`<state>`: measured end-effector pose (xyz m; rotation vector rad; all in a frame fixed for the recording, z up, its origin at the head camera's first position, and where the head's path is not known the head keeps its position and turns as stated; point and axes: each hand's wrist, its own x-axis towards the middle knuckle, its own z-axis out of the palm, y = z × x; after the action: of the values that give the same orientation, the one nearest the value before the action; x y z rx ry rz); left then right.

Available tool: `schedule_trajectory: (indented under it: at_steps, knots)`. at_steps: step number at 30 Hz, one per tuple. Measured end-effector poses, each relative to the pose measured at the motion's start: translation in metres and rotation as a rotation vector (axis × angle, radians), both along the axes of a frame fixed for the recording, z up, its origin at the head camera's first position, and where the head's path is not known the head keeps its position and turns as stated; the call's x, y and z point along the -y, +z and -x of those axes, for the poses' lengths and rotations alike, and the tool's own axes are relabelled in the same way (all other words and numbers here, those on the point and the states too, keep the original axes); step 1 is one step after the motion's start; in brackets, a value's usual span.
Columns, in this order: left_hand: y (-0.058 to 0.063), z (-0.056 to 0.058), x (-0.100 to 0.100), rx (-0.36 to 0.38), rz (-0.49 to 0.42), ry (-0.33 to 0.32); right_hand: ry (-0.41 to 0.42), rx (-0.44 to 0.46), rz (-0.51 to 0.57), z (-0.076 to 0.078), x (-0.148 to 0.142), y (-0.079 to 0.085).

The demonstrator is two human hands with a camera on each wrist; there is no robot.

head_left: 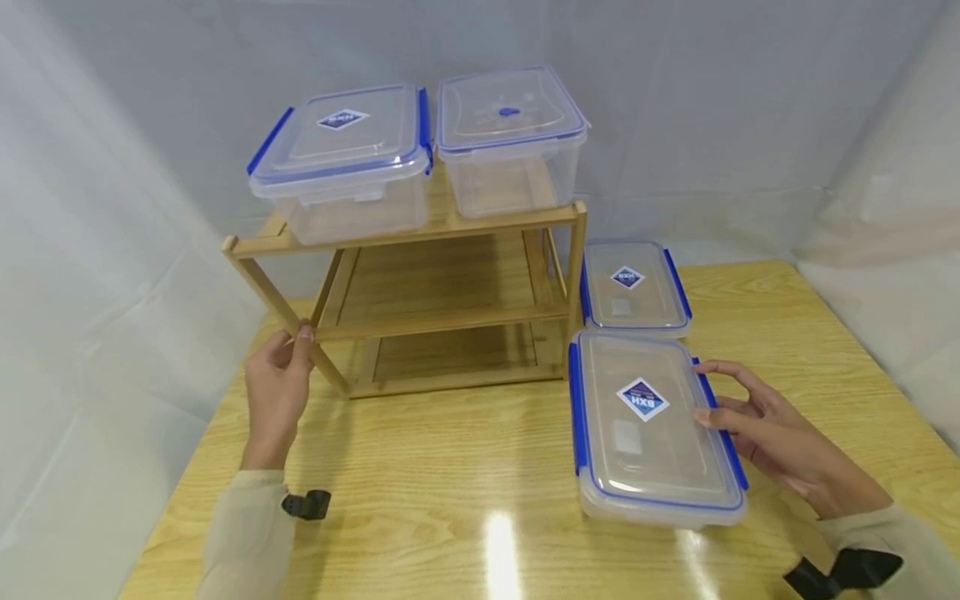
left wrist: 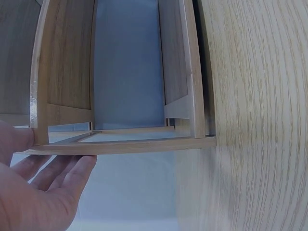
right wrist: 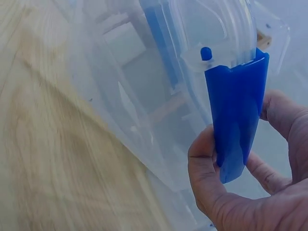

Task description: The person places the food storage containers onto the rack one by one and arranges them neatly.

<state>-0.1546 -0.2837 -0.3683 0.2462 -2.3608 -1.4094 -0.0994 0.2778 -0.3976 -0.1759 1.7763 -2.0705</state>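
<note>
My left hand (head_left: 277, 392) grips the front left post of a three-tier wooden shelf rack (head_left: 450, 325), thumb on one side and fingers behind, level with the middle shelf. In the left wrist view the fingers lie along the post's outer face. With my right hand (head_left: 780, 433) I hold a clear plastic food container (head_left: 652, 450) by its right edge. Its lid has blue clips and a diamond label. The right wrist view has thumb and fingers either side of the blue clip (right wrist: 237, 110). A second, similar flat container (head_left: 637, 292) lies just behind it, beside the rack.
Two deeper clear containers stand on the top shelf: one with blue clips (head_left: 352, 167) at left, one with a blue lid button (head_left: 510, 137) at right. The wooden table (head_left: 420, 492) ends near pale curtains (head_left: 712, 108) at the back and sides.
</note>
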Motion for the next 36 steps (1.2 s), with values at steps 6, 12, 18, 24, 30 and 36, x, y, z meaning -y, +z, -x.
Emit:
schedule_trajectory:
  at_steps: [6,12,18,24,30,36]
  knots:
    - [0.0,-0.001,-0.001,0.013,-0.004,-0.001,0.017,-0.006,0.02,-0.006,0.005,0.01]
    - [0.0,-0.001,-0.001,0.02,0.004,0.005,0.036,-0.006,0.036,-0.01,0.014,0.019]
    - [-0.001,-0.001,-0.001,0.018,-0.005,0.002,0.04,0.019,0.003,-0.013,0.027,0.03]
    - [-0.001,-0.001,0.0,0.025,-0.003,0.01,0.029,0.036,-0.059,-0.012,0.043,0.042]
    - [0.0,-0.002,-0.001,0.028,-0.036,0.004,0.051,-0.002,-0.055,-0.011,0.059,0.052]
    - [0.0,-0.001,-0.002,0.002,-0.023,-0.002,0.071,-0.041,-0.034,-0.01,0.076,0.062]
